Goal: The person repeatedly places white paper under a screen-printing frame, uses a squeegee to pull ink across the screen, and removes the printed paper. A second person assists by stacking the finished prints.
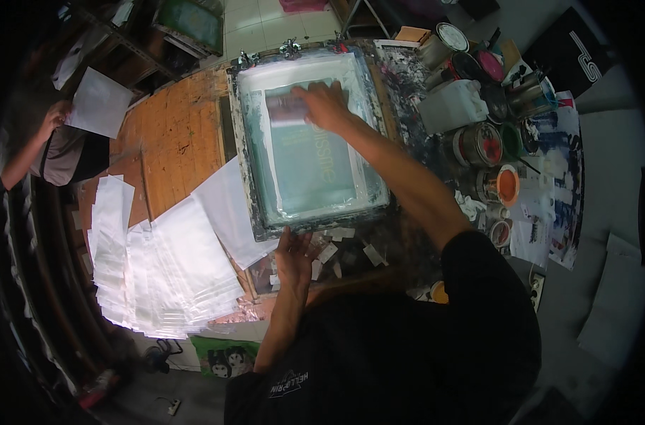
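Observation:
A screen printing frame (239, 152) with a pale green mesh lies on the table ahead of me, tilted slightly. Over the mesh's far part, my right hand (326, 105) is closed on a squeegee (285, 110), whose blade is smeared by motion. My right forearm crosses the frame's right side. At the near edge, my left hand (294, 253) grips the frame's rim, fingertips against it and partly hidden beneath. A white sheet (230, 212) pokes out from under the frame's left side.
Overlapping white sheets (166, 262) spread over the wooden table (173, 142) at left. A co-worker's hand (55, 117) holds another sheet (100, 103). Ink cans (487, 145) and a white jerrycan (453, 105) crowd the right. Clamps (290, 48) line the frame's far edge.

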### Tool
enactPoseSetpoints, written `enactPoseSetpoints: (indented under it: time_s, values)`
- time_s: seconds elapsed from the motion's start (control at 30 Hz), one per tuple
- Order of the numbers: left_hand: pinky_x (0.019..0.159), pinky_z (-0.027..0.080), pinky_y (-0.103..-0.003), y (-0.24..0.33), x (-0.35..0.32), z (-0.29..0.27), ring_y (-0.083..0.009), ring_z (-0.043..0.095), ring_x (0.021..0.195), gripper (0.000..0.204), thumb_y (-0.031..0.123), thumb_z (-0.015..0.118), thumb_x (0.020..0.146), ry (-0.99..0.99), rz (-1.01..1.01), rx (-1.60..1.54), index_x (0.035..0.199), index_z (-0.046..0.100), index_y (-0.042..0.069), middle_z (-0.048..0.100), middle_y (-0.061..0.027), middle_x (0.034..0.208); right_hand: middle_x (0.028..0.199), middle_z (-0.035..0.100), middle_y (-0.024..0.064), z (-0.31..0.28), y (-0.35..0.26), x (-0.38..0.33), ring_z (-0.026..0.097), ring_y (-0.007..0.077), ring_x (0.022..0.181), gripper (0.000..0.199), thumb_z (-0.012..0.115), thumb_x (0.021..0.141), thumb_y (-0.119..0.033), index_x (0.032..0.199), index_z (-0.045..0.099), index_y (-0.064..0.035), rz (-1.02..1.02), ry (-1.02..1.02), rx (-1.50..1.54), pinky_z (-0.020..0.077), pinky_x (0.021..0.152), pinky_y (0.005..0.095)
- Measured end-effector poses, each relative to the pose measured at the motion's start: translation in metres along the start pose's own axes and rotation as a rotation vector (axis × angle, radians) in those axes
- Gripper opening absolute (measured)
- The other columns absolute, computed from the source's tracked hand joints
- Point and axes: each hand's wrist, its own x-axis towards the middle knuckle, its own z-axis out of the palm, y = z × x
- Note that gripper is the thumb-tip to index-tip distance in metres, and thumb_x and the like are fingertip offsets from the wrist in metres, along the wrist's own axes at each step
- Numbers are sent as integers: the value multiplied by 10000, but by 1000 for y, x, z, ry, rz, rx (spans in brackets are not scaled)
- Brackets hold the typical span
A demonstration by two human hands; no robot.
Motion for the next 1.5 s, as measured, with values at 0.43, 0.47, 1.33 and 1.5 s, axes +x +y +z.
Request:
enactPoseSetpoints:
  time_s: [0.43,0.47,1.33,1.5]
  values:
    - [1060,439,-499,54,-67,33,-352,628,1169,184,171,680,918,-459,245,-112,1072,657,72,697,-125,1068,951,520,69,-138,-138,-164,515,241,932,568,664,938,-385,1450,570,-157,-142,289,-47,346,922,521]
    - [1077,427,-505,69,-76,49,-352,628,1182,173,142,665,905,-526,304,-75,1061,657,67,695,-126,1091,933,526,62,-153,-134,-150,521,238,899,590,666,928,-478,1412,591,-148,-170,359,-54,367,890,486]
    - [883,562,-411,298,102,-110,-392,667,1075,511,215,669,951,929,1445,1015,1315,540,-120,606,-358,1227,930,736,226,-293,-111,22,703,417,881,448,660,956,-412,1208,715,-45,-259,338,70,534,822,478]
    - [1223,226,-574,174,51,-137,-501,278,1481,709,263,646,985,913,1406,1233,1429,345,-200,336,-383,1537,994,732,245,-304,-133,0,707,417,947,421,686,923,-391,1216,721,-91,-45,240,50,538,845,462]
